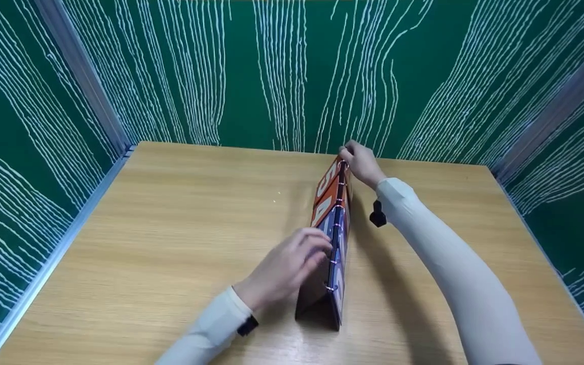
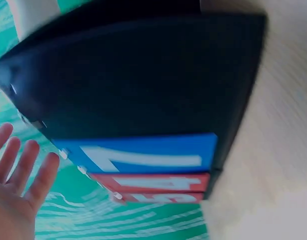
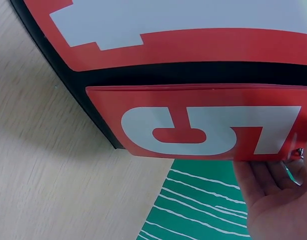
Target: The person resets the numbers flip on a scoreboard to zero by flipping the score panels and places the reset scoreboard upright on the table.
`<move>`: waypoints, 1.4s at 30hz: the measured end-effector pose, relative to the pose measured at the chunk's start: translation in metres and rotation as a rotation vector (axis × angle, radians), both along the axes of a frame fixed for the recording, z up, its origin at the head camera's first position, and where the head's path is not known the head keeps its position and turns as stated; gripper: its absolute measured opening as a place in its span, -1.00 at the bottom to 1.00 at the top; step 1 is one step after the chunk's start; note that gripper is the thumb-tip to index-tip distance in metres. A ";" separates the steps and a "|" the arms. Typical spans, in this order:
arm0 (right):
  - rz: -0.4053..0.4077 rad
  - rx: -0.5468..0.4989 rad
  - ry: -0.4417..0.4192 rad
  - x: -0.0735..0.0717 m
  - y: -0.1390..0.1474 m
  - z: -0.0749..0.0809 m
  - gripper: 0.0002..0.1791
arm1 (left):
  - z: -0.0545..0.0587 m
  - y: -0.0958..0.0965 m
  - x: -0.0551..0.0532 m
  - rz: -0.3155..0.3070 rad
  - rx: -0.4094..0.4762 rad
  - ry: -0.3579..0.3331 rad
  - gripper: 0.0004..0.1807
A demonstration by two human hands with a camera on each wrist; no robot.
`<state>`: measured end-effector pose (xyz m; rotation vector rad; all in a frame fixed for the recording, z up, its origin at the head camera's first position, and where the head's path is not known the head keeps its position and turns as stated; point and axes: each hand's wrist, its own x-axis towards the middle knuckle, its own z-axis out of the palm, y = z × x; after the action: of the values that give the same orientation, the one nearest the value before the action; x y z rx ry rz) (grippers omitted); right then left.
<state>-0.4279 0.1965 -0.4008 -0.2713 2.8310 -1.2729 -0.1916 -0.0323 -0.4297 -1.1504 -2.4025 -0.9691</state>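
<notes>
Gripping flip scoreboard (image 1: 333,238), red "5" card (image 3: 208,132)

— Where do we have our left hand (image 1: 284,266)?

— Low and near us, forearm coming in from the bottom edge, white sleeve to the wrist. The fingers (image 2: 24,165) lie straight and a little spread, tips forward, gripping nothing.

— And our right hand (image 1: 360,163)?

— Stretched far forward, the arm running long and nearly straight from the lower right, sleeved in white as well. Its fingers (image 3: 266,177) curl in a pinch at the far end, palm turned inward.
</notes>
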 end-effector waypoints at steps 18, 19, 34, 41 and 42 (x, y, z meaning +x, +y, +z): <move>-0.011 -0.021 -0.028 0.001 -0.001 -0.002 -0.62 | -0.050 -0.020 -0.043 0.037 -0.143 -0.511 -0.08; -0.010 -0.021 -0.028 0.000 -0.001 -0.001 -0.62 | -0.051 -0.020 -0.045 0.035 -0.139 -0.520 -0.06; -0.006 -0.010 -0.006 -0.001 -0.003 -0.001 -0.66 | -0.057 -0.019 -0.051 -0.022 -0.082 -0.562 -0.04; -0.010 -0.021 -0.025 0.000 -0.001 -0.002 -0.60 | -0.055 -0.018 -0.049 0.006 -0.123 -0.531 -0.11; -0.012 -0.019 -0.020 0.000 -0.001 -0.002 -0.61 | -0.055 -0.018 -0.049 0.009 -0.126 -0.530 -0.11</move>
<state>-0.4280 0.1955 -0.4023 -0.2416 2.8099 -1.2972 -0.2406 -0.0503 -0.4843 -1.0171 -2.9111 -1.2636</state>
